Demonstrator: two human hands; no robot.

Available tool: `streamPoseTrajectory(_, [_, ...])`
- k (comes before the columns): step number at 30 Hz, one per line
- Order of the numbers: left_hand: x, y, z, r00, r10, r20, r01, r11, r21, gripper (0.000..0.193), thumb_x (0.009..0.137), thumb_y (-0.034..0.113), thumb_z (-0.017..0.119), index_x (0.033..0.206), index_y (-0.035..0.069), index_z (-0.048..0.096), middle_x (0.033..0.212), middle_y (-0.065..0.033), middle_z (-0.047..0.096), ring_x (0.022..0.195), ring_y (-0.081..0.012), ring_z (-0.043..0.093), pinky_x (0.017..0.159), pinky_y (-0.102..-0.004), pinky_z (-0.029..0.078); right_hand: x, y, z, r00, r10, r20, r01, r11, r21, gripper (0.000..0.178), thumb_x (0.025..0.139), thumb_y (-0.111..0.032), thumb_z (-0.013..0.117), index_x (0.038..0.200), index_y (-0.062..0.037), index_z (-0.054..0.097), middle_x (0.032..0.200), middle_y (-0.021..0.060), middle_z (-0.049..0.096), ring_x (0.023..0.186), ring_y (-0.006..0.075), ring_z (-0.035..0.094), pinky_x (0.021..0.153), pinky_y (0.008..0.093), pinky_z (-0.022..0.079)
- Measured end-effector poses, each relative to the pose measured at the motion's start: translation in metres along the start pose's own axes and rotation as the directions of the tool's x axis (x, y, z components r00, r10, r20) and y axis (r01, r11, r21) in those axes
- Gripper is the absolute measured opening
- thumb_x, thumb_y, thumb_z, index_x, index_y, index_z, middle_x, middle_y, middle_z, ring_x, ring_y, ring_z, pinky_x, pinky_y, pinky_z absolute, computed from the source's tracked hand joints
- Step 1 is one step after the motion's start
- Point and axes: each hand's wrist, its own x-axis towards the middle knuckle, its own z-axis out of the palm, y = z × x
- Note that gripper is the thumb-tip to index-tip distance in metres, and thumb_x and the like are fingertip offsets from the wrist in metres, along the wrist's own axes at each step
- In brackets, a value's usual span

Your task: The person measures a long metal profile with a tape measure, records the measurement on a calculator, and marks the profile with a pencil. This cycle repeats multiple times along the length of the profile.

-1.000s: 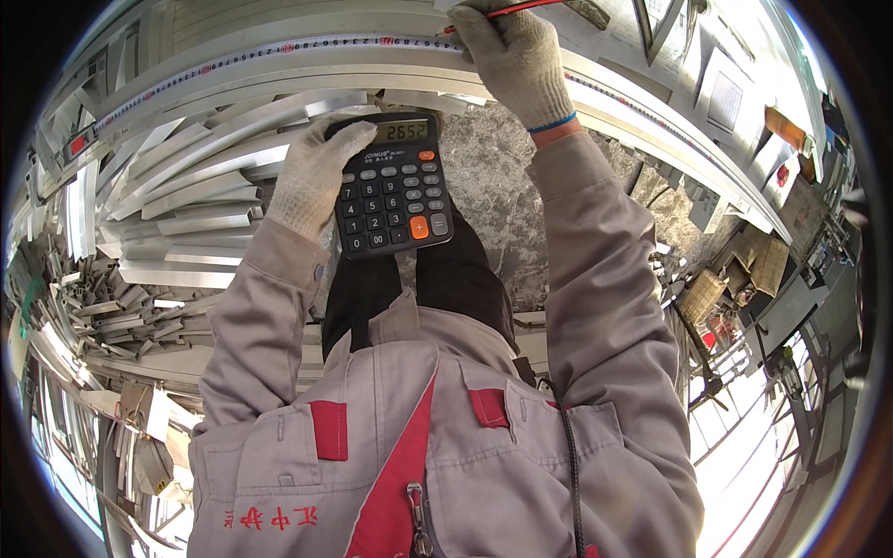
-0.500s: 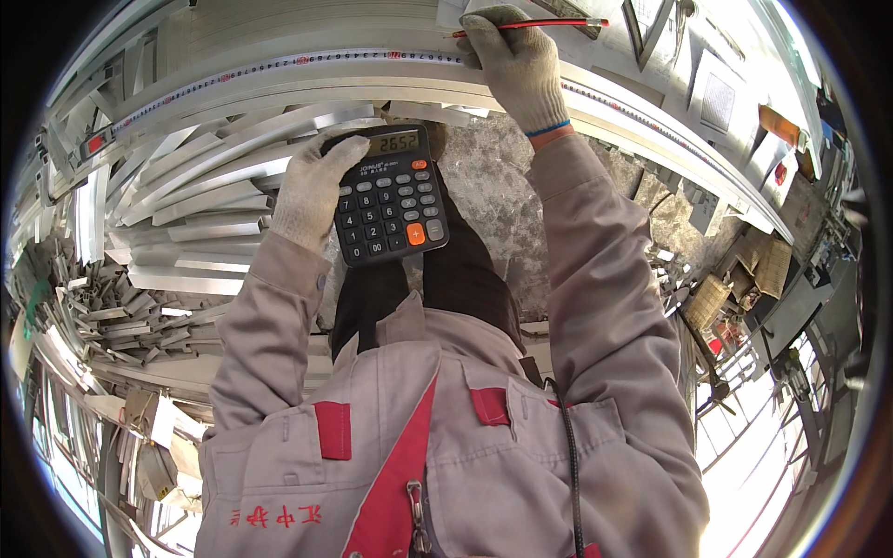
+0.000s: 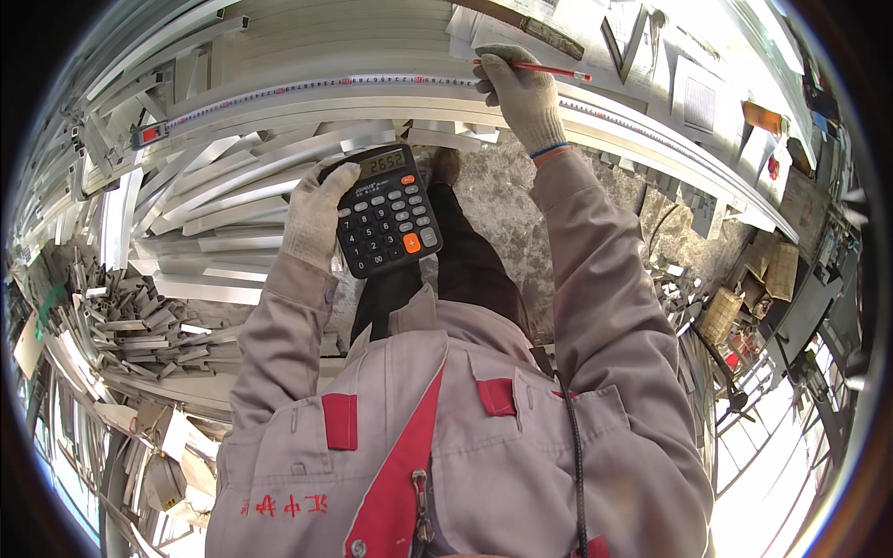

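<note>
My left hand [image 3: 314,212], in a pale knit glove, grips a black desk calculator [image 3: 389,214] by its upper left edge. The calculator's lit display and its keys, two of them orange, face up toward me. A red pencil [image 3: 549,70] is held in my gloved right hand [image 3: 524,98], its shaft sticking out to the right. That hand is over the metal bench, at the long white tape measure [image 3: 372,81]. The tape lies stretched along pale metal profiles [image 3: 307,107] and runs on to the right past my wrist. Part of the tape is hidden behind my right hand.
Below the bench at left lie stacked metal strips [image 3: 223,200] and a heap of short offcuts [image 3: 139,330]. White papers [image 3: 698,93] and an angled metal piece [image 3: 625,42] rest on the bench at upper right. Cardboard boxes [image 3: 744,288] stand on the right.
The whole view has shifted a little, so the bench and tape sit lower. My right hand with the pencil is slightly closer to me; my left hand still holds the calculator.
</note>
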Motion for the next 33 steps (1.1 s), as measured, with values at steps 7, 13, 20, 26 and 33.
streamPoseTrajectory(7, [-0.017,0.009,-0.019,0.999,0.034,0.005,-0.033,0.998,-0.044,0.02,0.1,0.016,0.077,0.116,0.005,0.076,0.101,-0.0054,0.079,0.08,-0.0113,0.074,0.07,-0.0251,0.064,-0.1,-0.002,-0.001,0.998,0.002,-0.064,0.005,0.995,0.104,0.022,0.106,-0.013,0.066,0.124,-0.0064,0.077,0.103,0.0073,0.08,0.089,0.0126,0.073,0.077,0.0276,0.059])
streamPoseTrajectory(13, [-0.026,0.014,-0.033,0.997,0.081,0.004,-0.081,0.997,-0.014,0.019,0.1,0.017,0.078,0.116,0.006,0.076,0.1,-0.0046,0.079,0.079,-0.0111,0.074,0.069,-0.0249,0.064,-0.186,-0.008,0.024,0.997,-0.065,-0.042,0.07,0.989,0.127,0.02,0.105,-0.004,0.064,0.121,-0.0019,0.076,0.107,0.0085,0.079,0.097,0.0118,0.072,0.084,0.0282,0.057])
streamPoseTrajectory(20, [-0.04,0.013,-0.047,0.995,0.097,0.028,-0.092,0.985,-0.146,0.019,0.099,0.016,0.079,0.115,0.007,0.076,0.099,-0.0047,0.079,0.078,-0.0125,0.075,0.068,-0.0266,0.065,-0.234,-0.038,0.055,0.989,-0.143,0.026,0.141,0.988,0.059,0.02,0.105,0.001,0.057,0.117,0.0004,0.073,0.112,0.0133,0.078,0.107,0.0195,0.075,0.097,0.0326,0.058])
streamPoseTrajectory(26, [-0.051,0.016,-0.059,0.992,0.1,0.075,-0.086,0.981,-0.171,0.018,0.1,0.016,0.077,0.116,0.006,0.076,0.101,-0.0081,0.08,0.079,-0.0162,0.078,0.069,-0.0287,0.067,-0.248,-0.056,0.066,0.98,-0.166,0.106,0.166,0.986,0.015,0.017,0.105,0.0,0.058,0.116,-0.0007,0.071,0.112,0.0115,0.077,0.106,0.0158,0.071,0.096,0.0319,0.056])
streamPoseTrajectory(33, [-0.068,0.019,-0.062,0.99,0.138,0.024,-0.129,0.969,-0.213,0.027,0.101,0.019,0.076,0.123,0.004,0.074,0.103,-0.0112,0.08,0.082,-0.019,0.079,0.071,-0.0311,0.068,-0.258,-0.053,0.085,0.948,-0.266,0.176,0.253,0.963,0.093,0.015,0.103,0.001,0.061,0.116,-0.0018,0.066,0.106,0.0103,0.074,0.093,0.0151,0.069,0.087,0.0314,0.057])
